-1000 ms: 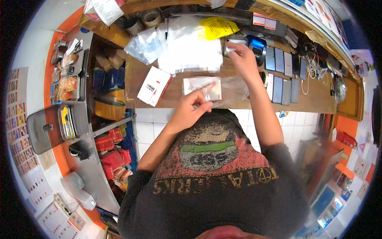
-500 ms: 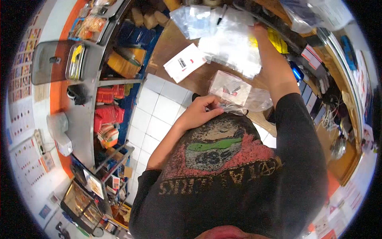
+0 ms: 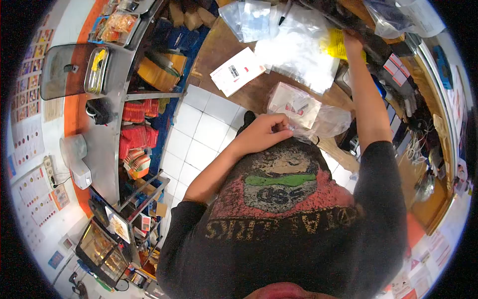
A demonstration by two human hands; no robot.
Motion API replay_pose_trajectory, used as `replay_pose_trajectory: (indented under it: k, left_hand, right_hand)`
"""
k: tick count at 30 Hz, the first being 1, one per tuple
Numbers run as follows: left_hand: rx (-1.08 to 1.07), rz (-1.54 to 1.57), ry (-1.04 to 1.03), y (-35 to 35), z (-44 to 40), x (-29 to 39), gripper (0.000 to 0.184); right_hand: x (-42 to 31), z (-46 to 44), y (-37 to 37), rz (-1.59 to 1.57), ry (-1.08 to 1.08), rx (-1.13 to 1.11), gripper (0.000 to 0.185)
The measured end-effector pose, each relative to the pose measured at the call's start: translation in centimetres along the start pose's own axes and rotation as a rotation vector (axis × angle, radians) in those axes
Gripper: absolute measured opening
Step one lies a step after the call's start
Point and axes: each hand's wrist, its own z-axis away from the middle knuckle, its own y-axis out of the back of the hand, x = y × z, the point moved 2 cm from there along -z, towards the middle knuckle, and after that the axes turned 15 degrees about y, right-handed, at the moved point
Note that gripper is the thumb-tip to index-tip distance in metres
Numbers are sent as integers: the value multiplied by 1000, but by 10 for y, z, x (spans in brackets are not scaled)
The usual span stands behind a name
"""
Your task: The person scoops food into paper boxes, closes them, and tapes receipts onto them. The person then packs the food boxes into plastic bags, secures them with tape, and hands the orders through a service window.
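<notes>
My left hand (image 3: 266,132) is close to my shirt, thumb and fingers pinched together at the near edge of a clear plastic bag (image 3: 332,123). Inside that bag lies a stack of white printed cards (image 3: 295,105), resting at the table's edge. My right arm stretches to the far right of the table, where my right hand (image 3: 353,44) is at a yellow packet (image 3: 338,46). Its fingers are too hidden and blurred to show a grip. Left of the bag lies another stack of white cards (image 3: 238,72).
Clear plastic sleeves (image 3: 298,52) cover the back of the wooden table (image 3: 206,62), with a black pen (image 3: 285,14) on them. A metal-edged shelf with red packets (image 3: 138,135) stands to the left. Cables (image 3: 416,144) hang at the right, above white floor tiles (image 3: 206,130).
My right hand has moved right across the yellow packet. My left hand stays at the bag's edge. The whole view has shifted slightly.
</notes>
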Motion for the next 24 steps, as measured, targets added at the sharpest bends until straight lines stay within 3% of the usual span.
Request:
replay_pose_trajectory:
  k: [4, 6, 7, 9, 11, 13, 15, 17, 19, 22, 24]
  left_hand:
    - [-9, -27, 5, -5, 2, -2, 23]
    - [2, -28, 7, -9, 8, -3, 23]
    - [19, -33, 20, -11, 11, -8, 23]
    - [36, -42, 39, -15, 18, -12, 23]
    - [53, 22, 82, -15, 27, -17, 22]
    - [71, 35, 124, -14, 35, -24, 22]
    - [85, 50, 150, -12, 43, -30, 22]
    - [84, 62, 197, -11, 44, -36, 22]
    - [55, 121, 152, -12, 43, -34, 23]
    - [49, 140, 158, -12, 39, -44, 22]
    - [19, 125, 158, -11, 38, -34, 22]
  right_hand:
    - [-45, 2, 0, -430, -108, 343, 41]
    - [-74, 7, 10, -145, -194, -434, 58]
    - [-83, 10, 9, -151, -191, -432, 58]
    - [-91, 22, 5, -110, -464, -361, 46]
    - [-79, 27, -15, -70, -524, -302, 37]
    - [-77, 26, -5, -158, -328, -150, 33]
    - [-74, 22, 7, -81, -236, -247, 30]
    - [-60, 20, 29, -110, -219, 34, 30]
    - [-37, 27, 42, 13, -99, 86, 24]
    - [-30, 36, 81, -133, -215, 152, 18]
    - [-24, 42, 102, -271, -465, 53, 19]
